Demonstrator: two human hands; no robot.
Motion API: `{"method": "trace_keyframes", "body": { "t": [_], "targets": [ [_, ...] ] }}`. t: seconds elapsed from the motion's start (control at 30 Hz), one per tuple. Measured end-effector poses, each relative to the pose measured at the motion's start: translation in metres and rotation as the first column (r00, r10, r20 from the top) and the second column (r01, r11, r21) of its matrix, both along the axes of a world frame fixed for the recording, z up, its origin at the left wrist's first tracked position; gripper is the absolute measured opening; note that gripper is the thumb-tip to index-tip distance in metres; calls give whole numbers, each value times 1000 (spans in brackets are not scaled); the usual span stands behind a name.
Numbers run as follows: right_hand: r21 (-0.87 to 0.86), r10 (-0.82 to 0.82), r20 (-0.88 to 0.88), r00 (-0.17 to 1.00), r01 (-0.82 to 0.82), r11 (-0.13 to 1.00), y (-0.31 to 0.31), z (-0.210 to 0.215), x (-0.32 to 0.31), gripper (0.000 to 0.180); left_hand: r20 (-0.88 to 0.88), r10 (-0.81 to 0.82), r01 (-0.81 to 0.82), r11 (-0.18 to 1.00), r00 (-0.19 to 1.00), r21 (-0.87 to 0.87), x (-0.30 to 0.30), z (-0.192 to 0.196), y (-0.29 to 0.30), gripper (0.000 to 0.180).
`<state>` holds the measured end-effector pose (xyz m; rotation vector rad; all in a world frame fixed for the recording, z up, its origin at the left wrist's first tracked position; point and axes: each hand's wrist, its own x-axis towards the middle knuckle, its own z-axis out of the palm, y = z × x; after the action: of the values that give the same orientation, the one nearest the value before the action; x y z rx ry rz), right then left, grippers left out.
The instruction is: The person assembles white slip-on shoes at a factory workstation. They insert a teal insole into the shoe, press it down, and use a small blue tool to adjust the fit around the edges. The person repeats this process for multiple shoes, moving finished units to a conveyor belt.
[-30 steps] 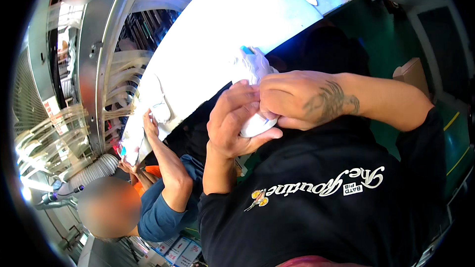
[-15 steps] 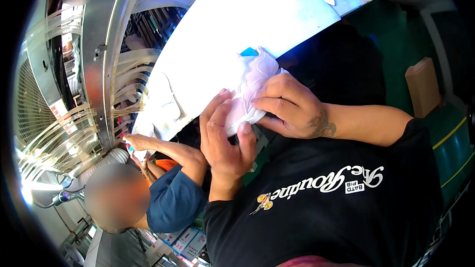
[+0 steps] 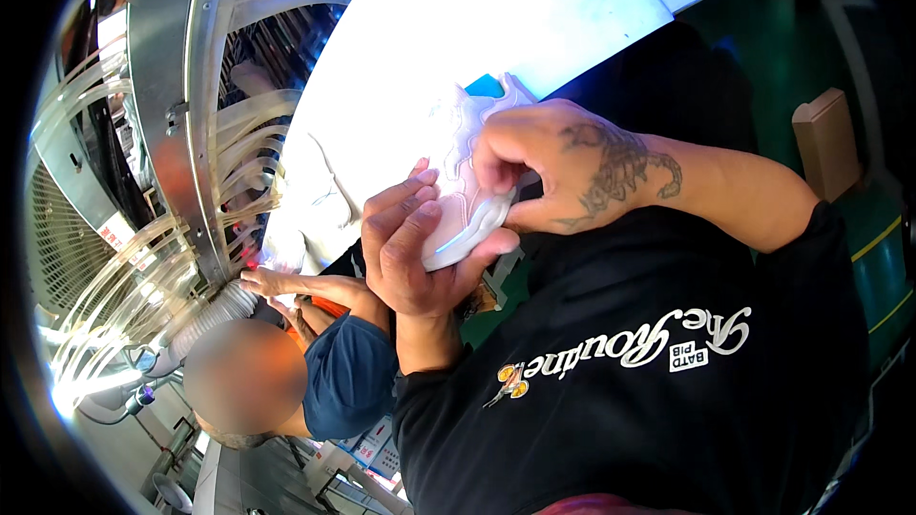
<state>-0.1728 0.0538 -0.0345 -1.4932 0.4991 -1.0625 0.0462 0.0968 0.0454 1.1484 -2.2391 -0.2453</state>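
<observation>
A pale, pinkish-white shoe is between my hands, tilted over the near edge of a bright white work table. Its white sole faces toward me, and a patch of blue shows at the far end. My left hand is wrapped round the near end of the shoe, with fingers on the upper and thumb under the sole. Along the side of the sole, my right hand has curled fingers and thumb pinching near the edge where sole meets upper. The back of that hand hides part of the shoe.
The white work table stretches away ahead. A metal frame with many clear hoses runs along its left. A co-worker in a blue shirt sits at the left, hands near the table. A tan box stands at the right.
My right hand has turned over, showing its back, and curled in at the sole edge. My left hand has shifted slightly left, and the shoe has tilted, showing more sole.
</observation>
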Motion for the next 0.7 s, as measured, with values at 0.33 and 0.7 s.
{"method": "trace_keyframes", "body": {
  "t": [0.33, 0.7],
  "targets": [
    [-159, -331, -146, 932, 308, 938, 20, -4, 22, 59, -162, 5, 12, 995, 987, 103, 22, 2, -9, 49],
    [-429, -544, -186, 819, 430, 794, 42, -24, 38, 69, -219, 319, -302, 947, 922, 109, 18, -12, 4, 15]
  ]
}}
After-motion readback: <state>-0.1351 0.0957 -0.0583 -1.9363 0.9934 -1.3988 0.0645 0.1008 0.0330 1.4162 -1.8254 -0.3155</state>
